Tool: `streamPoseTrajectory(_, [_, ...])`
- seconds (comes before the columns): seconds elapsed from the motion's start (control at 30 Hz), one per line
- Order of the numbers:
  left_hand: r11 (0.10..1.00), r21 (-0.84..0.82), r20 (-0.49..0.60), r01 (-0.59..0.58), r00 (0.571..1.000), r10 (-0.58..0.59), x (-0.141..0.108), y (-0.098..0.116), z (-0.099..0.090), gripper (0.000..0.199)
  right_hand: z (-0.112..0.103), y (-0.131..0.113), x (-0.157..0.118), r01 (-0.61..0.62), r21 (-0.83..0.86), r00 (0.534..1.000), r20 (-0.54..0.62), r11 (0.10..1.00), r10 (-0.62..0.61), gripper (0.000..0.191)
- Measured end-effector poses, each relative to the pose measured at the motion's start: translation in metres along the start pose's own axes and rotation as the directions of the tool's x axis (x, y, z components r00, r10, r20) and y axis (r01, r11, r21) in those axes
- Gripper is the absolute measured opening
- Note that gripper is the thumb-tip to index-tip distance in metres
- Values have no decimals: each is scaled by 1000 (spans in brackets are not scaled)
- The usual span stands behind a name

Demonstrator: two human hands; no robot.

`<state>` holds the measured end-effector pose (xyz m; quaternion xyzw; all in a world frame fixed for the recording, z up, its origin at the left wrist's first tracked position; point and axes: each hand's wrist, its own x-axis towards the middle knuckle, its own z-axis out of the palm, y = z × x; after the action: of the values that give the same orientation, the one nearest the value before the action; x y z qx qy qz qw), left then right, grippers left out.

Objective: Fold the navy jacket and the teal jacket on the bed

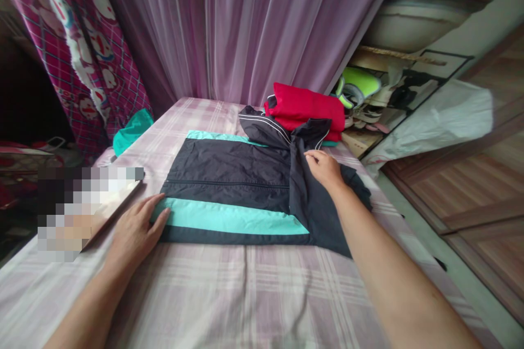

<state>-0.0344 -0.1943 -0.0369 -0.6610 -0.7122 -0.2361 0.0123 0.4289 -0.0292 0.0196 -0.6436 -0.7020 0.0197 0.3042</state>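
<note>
One left hand is touching a black-and-turquoise zip jacket, grip spread; right hand is curling over it, grip indeterminable.

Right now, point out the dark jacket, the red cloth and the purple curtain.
Dark jacket [237, 168], head view, on its dark front panel.
Red cloth [308, 106], head view, on its folded side.
Purple curtain [245, 27], head view, among its hanging folds.
</note>
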Motion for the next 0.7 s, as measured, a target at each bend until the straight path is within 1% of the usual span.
streamPoseTrajectory(0.03, [1000,-1,-2,3,1000,-3,0,0,0,54,-5,-4,-16,12,27,999,40,1000,-14,30])
streamPoseTrajectory(0.1, [1000,0,-4,9,1000,-9,-1,1,0,55,-12,-14,-49,-9,93,984,179,996,-8,27])
streamPoseTrajectory(0.13, [1000,2,-4,10,1000,-10,-1,1,0,55,-13,-18,-65,-30,72,969,245,997,12,26])
streamPoseTrajectory(0.17, [1000,4,-3,9,1000,-9,-1,2,-1,55,-12,-22,-78,-51,0,961,273,999,49,26])
streamPoseTrajectory(0.23, [1000,2,0,3,1000,-3,-1,2,-1,54,-9,-24,-97,-58,-102,955,284,993,85,27])
streamPoseTrajectory(0.27, [1000,1,1,0,1000,0,-1,2,-1,53,-8,-23,-102,-57,-118,955,283,991,89,28])
streamPoseTrajectory(0.3, [1000,0,0,-2,1000,2,0,3,-2,52,-7,-20,-105,-54,-95,953,291,994,80,29])
streamPoseTrajectory(0.33, [1000,0,-3,-1,1000,1,0,3,-2,51,-7,-17,-105,-58,-36,948,310,998,67,30])
streamPoseTrajectory(0.4, [1000,5,-11,4,1000,-4,0,4,-3,50,-9,-9,-104,-106,152,928,371,983,43,33])
streamPoseTrajectory(0.47, [1000,18,-18,3,1000,-2,0,7,-7,50,-13,-2,-103,-186,328,908,417,926,34,37])
streamPoseTrajectory(0.53, [998,67,-42,1,999,1,-1,14,-11,51,-16,2,-105,-246,426,906,419,871,51,39])
streamPoseTrajectory(0.6, [991,132,-76,-20,997,30,0,27,-15,51,-18,4,-108,-268,466,917,391,843,75,39])
streamPoseTrajectory(0.63, [987,151,-78,-52,995,64,1,38,-16,50,-18,4,-110,-274,477,922,378,835,86,38])
streamPoseTrajectory(0.7, [977,126,-31,-171,984,177,7,66,-13,48,-18,4,-111,-286,491,924,368,823,102,37])
